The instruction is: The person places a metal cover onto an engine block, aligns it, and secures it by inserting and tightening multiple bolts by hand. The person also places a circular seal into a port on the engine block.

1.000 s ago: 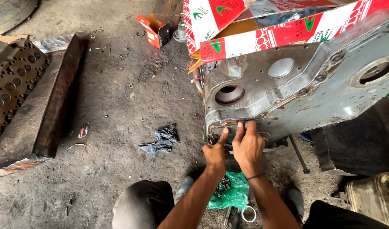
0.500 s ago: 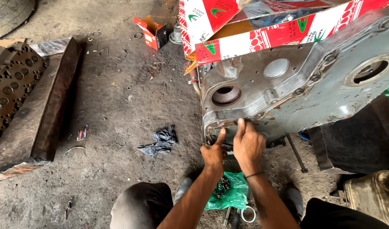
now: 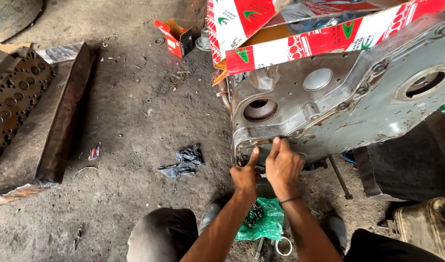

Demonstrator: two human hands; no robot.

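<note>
You are pressing two hands, left hand (image 3: 245, 175) and right hand (image 3: 282, 166), fingers spread, against one cover's (image 3: 339, 111) lower edge; one green bag (image 3: 268, 224) is lying below.

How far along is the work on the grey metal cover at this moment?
Done, by the look of it: the grey metal cover stands in place against the engine, with bolts seated along its flange. In hand: the left hand and right hand both press at its lower left edge; what the fingers hold is hidden. Left: a green bag of small dark parts lies open on the floor, so some fasteners probably remain.
</note>
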